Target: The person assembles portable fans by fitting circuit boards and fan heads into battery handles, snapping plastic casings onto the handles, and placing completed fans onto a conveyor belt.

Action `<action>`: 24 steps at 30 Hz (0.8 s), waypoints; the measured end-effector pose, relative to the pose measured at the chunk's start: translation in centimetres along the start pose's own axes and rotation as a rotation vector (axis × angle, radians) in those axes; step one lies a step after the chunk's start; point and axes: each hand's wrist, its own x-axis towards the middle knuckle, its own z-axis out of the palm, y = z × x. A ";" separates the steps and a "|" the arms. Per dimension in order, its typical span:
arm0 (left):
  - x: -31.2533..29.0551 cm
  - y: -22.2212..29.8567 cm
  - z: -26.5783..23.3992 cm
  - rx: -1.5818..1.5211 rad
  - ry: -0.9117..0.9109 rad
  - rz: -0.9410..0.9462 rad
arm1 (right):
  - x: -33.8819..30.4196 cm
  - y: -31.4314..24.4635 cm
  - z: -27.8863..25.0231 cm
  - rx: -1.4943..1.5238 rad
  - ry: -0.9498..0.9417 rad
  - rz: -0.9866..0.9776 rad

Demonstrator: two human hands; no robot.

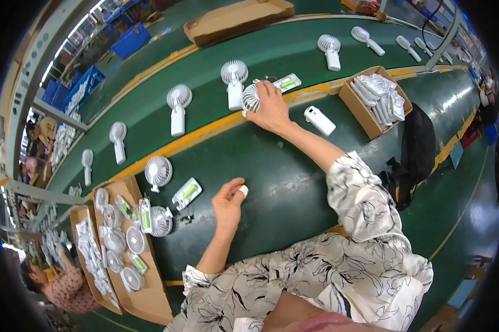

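My right hand (270,109) reaches to the edge of the green conveyor belt, its fingers closed around a white round fan head (250,98). Right beside that hand lies an opened fan handle (288,83) with a green battery and thin wires showing. My left hand (227,206) hovers over the dark green bench, its fingers loosely bent and holding nothing; a white cover sits on the thumb tip. Nearest to it is another opened handle (187,193) with a green battery. A loose fan head (158,171) lies beyond that. A white handle casing (319,120) rests right of my right forearm.
Assembled handheld fans (177,110) lie spaced along the belt (144,116). A cardboard tray (155,293) of fan heads and battery parts is at the left. At the right stands a carton (365,119) of white casings, with a black bag (418,144) beside it.
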 end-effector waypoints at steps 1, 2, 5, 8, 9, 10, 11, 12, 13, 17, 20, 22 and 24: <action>-0.3 -0.1 -0.2 -0.036 0.013 0.011 | -1.7 -0.9 -1.1 0.072 -0.022 -0.008; -0.8 0.1 -0.1 -0.068 0.029 0.033 | -3.5 -1.4 -2.1 0.070 0.038 -0.044; -1.4 -0.5 -0.6 -0.005 0.053 0.067 | -9.3 -1.0 -4.5 0.763 -0.077 0.144; -1.9 -0.4 -1.4 0.070 0.041 0.151 | -13.9 0.6 -7.5 1.430 -0.166 0.421; -1.9 -0.3 -1.4 0.105 0.042 0.188 | -15.0 1.7 -8.3 1.514 -0.201 0.455; -1.8 -0.4 -1.3 0.140 0.037 0.228 | -15.9 2.2 -9.3 1.544 -0.197 0.543; -1.6 -0.6 -1.3 0.189 0.029 0.272 | -16.4 3.1 -9.9 1.512 -0.206 0.619; -1.2 -0.4 -1.1 0.297 0.016 0.336 | -16.8 4.1 -10.6 1.481 -0.202 0.696; -1.1 -0.2 -0.9 0.403 0.013 0.403 | -17.0 4.7 -11.0 1.477 -0.218 0.731; -2.2 1.3 1.0 0.672 -0.235 0.612 | -18.0 5.3 -12.0 1.359 -0.237 0.738; -4.1 0.9 2.8 0.908 -0.367 0.613 | -18.1 5.7 -11.9 1.320 -0.247 0.704; -5.2 0.4 4.0 0.979 -0.318 0.573 | -18.0 6.3 -11.4 1.300 -0.266 0.668; -6.0 -0.5 5.3 1.055 -0.228 0.581 | -18.0 6.5 -11.4 1.261 -0.272 0.630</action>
